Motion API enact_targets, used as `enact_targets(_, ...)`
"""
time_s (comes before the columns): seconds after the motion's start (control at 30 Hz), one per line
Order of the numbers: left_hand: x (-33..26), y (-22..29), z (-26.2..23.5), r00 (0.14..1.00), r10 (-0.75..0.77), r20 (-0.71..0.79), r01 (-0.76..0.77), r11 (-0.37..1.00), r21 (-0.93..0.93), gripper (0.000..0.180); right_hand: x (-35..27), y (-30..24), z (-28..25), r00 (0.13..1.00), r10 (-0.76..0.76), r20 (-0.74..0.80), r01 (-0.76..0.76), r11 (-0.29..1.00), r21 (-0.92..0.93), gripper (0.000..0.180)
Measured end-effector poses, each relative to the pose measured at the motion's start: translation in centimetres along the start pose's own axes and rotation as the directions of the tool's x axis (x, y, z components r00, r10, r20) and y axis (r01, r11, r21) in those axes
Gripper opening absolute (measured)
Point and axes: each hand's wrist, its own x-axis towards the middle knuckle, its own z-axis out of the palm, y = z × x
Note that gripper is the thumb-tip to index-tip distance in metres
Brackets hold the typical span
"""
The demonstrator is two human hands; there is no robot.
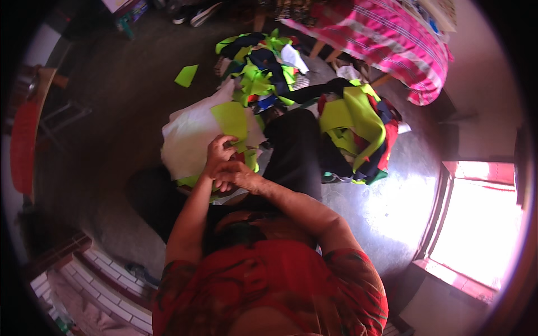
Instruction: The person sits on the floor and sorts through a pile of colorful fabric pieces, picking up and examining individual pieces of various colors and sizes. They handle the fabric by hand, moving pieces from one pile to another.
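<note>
My left hand (219,150) is raised over a white cloth (188,140) by my lap, its fingers half curled and apart with nothing visible in them. Across its wrist lies my right hand (240,175), fingers loosely bent and spread, and I see nothing held there. Just beyond my left fingers a lime-yellow fabric piece (231,119) rests on the white cloth. More lime scraps show beside my right hand, partly covered by it. My dark-clothed leg (294,148) stretches along the right of the white cloth.
A mixed heap of fabric scraps (258,73) lies ahead, another fabric pile (358,129) to the right. One lime scrap (186,75) sits alone on the dark floor. A pink striped cloth (386,45) hangs at the far right; a red-topped bench (25,145) stands left.
</note>
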Motion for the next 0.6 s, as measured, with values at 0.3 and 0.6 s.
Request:
enact_targets(0.3, 0.5, 1.7, -1.6, 0.939, -0.337, 0.072, 0.338, 0.862, -0.377, 0.022, -1.1, -1.9, 0.0, 0.997, -0.054, -0.059, 0.053, 0.999, -0.013, 0.023)
enact_targets(0.6, -1.8, 3.8, -2.9, 0.858, -0.503, 0.107, 0.511, 0.809, -0.292, 0.024, -13.5, -13.2, -2.0, 0.632, -0.617, -0.469, 0.502, 0.787, -0.359, 0.015)
